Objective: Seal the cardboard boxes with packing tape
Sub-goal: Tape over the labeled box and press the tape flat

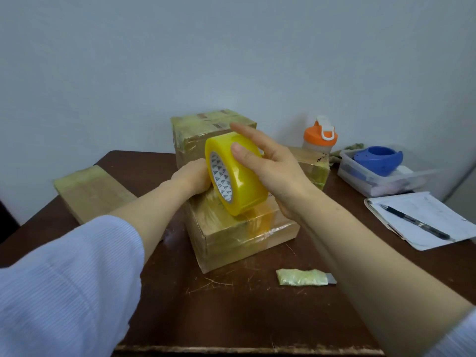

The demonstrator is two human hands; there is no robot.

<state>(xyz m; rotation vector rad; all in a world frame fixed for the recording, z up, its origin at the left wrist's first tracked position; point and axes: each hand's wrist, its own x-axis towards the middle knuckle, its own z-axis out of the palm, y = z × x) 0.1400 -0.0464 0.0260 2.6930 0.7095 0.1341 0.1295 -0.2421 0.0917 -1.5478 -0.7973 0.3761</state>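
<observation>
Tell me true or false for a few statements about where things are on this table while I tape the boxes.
1. The right hand holds the yellow tape roll on edge over the front box. True.
2. The blue dispenser sits on the notebook. False: it sits in the clear container.
3. The bottle has an orange lid. True.
4. The pen lies in the clear container. False: it lies on the notebook.
</observation>
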